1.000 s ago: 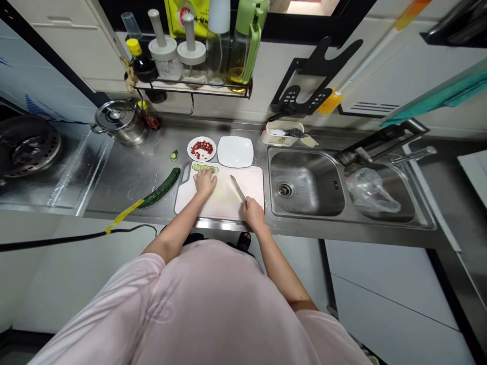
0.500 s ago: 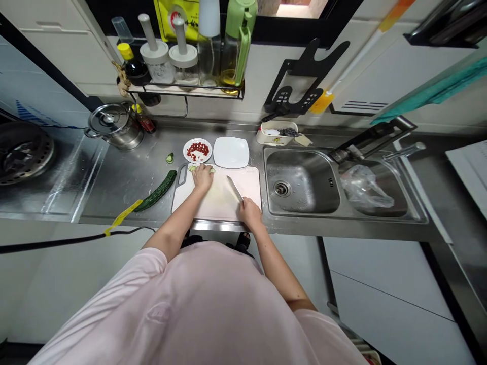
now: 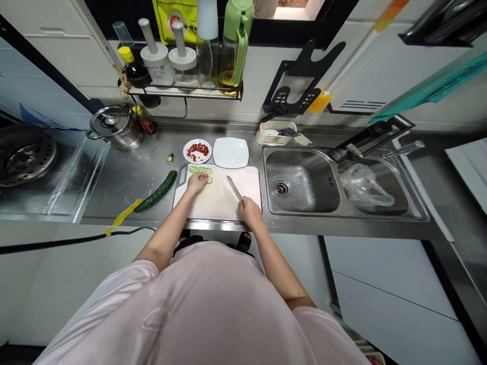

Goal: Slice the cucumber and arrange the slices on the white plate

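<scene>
My right hand (image 3: 250,212) is wrapped round the handle of a kitchen knife (image 3: 235,188), its blade pointing up and left over the white cutting board (image 3: 224,205). On the left part of the board, my left hand (image 3: 198,183) has its fingers drawn together at a single cucumber slice (image 3: 210,180). Just beyond those fingers, several overlapping cucumber slices (image 3: 200,170) lie in a row by the far edge. A long piece of cucumber (image 3: 158,192) rests on the steel counter left of the board, and a small cucumber end (image 3: 170,158) lies farther back.
Behind the board stand a plate of chopped red pieces (image 3: 197,150) and a white square plate (image 3: 230,152). To the right is a double sink (image 3: 304,177) with a plastic bag (image 3: 365,187). A lidded pot (image 3: 116,129) stands back left, below a rack of bottles (image 3: 182,91).
My left hand has drawn back toward me and slightly left, uncovering the row of cucumber slices. Its flattened fingers have come together at one slice. The right hand and knife have hardly moved.
</scene>
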The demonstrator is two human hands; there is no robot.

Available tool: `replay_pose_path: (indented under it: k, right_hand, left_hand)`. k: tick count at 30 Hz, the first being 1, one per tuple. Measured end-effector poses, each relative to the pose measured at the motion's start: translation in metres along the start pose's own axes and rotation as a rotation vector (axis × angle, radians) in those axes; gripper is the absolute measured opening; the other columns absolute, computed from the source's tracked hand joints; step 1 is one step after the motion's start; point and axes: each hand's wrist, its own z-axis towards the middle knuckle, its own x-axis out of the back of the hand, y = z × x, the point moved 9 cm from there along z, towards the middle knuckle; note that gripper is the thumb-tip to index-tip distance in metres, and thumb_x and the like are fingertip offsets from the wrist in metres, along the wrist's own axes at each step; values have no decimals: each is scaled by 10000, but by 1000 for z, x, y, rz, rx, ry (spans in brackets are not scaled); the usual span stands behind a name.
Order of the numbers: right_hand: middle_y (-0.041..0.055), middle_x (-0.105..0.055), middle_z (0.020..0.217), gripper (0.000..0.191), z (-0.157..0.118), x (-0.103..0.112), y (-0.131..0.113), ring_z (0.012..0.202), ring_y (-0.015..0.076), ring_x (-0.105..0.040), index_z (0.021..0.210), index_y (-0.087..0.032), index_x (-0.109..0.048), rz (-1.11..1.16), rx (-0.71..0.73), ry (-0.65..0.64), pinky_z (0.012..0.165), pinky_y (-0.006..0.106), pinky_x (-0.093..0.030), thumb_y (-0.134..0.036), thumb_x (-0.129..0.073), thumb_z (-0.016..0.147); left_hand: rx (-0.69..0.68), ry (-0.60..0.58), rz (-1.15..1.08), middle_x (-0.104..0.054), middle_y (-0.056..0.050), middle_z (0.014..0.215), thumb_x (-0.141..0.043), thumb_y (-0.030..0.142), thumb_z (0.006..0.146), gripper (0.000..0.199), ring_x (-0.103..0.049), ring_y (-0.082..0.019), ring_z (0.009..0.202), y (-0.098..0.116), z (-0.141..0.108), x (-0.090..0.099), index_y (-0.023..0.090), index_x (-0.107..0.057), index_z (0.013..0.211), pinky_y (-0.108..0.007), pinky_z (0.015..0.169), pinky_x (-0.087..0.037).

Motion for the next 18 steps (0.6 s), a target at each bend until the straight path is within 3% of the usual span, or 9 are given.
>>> replay_pose_path:
  k: [8, 13, 18]
  right_hand:
    - [100, -618, 1050, 257, 1, 4, -6, 937, 212, -603, 1077, -183, -537, -22, 39, -19, 743, 280, -392, -249, -316, 964]
    - [95, -633, 1029, 239, -5, 4, -13, 919, 201, -605, 1059, -180, -537, -1, 71, -24, 723, 268, -381, -248, -329, 962]
    - [94, -644, 1026, 233, -21, -3, -38, 914, 193, -603, 1055, -183, -532, 36, 151, -112, 696, 259, -378, -271, -332, 975]
  left_hand:
    - [-39, -27, 134, -696, -21, 776, -611, 260, 722, 229, -612, -146, 720, -17, -31, 8, 193, -696, 924, -245, 696, -452]
    - [-71, 5, 237, -711, -32, 849, -579, 264, 758, 191, -623, -147, 771, -11, -44, 8, 202, -695, 896, -238, 720, -443]
    - [-82, 36, 398, -707, -25, 828, -565, 273, 772, 151, -625, -175, 805, -2, -53, 11, 239, -688, 853, -266, 729, -431]
